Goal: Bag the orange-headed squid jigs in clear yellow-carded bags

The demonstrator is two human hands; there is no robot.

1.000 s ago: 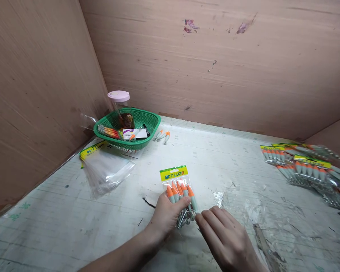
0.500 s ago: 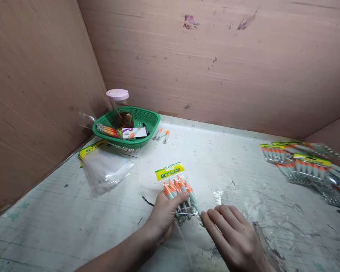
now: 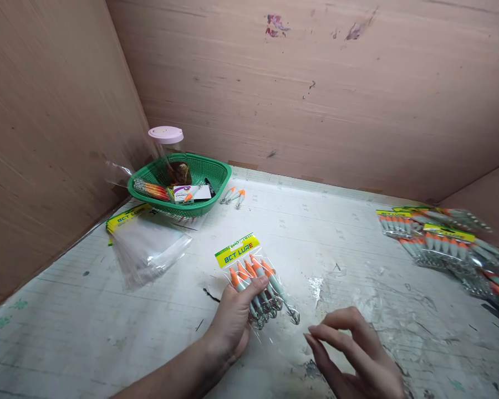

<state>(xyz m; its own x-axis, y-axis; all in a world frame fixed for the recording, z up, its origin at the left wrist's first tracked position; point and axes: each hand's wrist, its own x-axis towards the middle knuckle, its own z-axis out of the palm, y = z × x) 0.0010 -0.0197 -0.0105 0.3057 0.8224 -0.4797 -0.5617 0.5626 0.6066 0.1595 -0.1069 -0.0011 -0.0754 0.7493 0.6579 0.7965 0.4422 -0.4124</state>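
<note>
My left hand (image 3: 235, 310) grips a clear plastic bag of fishing lures (image 3: 255, 277), thumb across its front. The bag's yellow header card (image 3: 237, 252) reads BCT LURE. Inside, several lures with orange heads and pale bodies lie side by side, with metal hook crowns at the lower end. One lure (image 3: 280, 291) at the bag's right side reaches lower than the others, its hooks spread. Just right of those hooks, my right hand (image 3: 349, 352) is apart from the bag, fingers loosely bent, thumb and index tips close to each other with nothing visible between them.
At the left back, a green basket (image 3: 222, 191) holds a pink-lidded jar (image 3: 166, 136), striped lures and a small box. Unfilled header bags (image 3: 149, 244) lie in front. A few loose lures (image 3: 233, 197) sit beside the basket. Filled lure packs (image 3: 449, 241) are piled at right.
My right hand has let go of the lower end of the outer lure and drawn back to the right, fingers loosening. The bag in my left hand has shifted slightly left in view.
</note>
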